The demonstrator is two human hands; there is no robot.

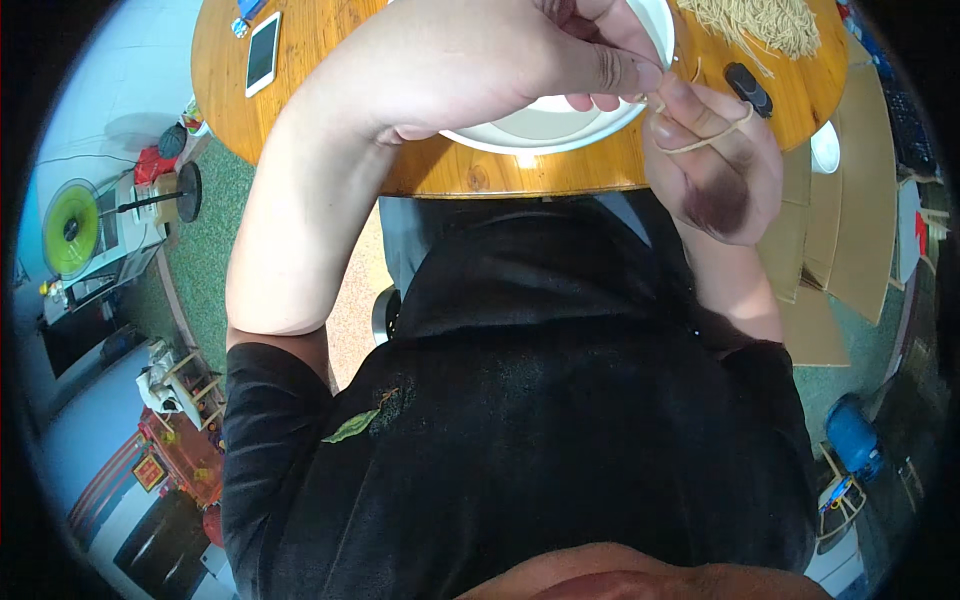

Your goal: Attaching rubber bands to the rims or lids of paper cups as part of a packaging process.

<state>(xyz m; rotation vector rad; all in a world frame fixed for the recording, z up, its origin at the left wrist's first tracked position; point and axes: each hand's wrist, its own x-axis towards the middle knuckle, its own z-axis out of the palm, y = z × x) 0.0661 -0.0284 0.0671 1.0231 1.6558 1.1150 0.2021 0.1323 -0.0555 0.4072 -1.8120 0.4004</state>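
Note:
A thin tan string (pixel 712 143) is looped across the fingers of my right hand (pixel 728 175), which is turned palm up near the table's right front edge with its fingers curled. My left hand (pixel 575 55) reaches across from the left, thumb and fingertips pinched on the string right by the right fingertips. Exactly how the string runs between the two pinches is hidden. Beneath my left hand sits a white round dish (pixel 545 135), its far part covered by that hand. A loose heap of similar tan strings (pixel 775 25) lies beyond my right hand.
On the round wooden table (pixel 450 180) are a white phone (pixel 263 55) at the far left and a dark oblong object (pixel 749 90) beside my right hand. Flattened cardboard (pixel 850 220) and a white bowl (pixel 825 148) are to the right. A green leaf (pixel 352 427) clings to my black top.

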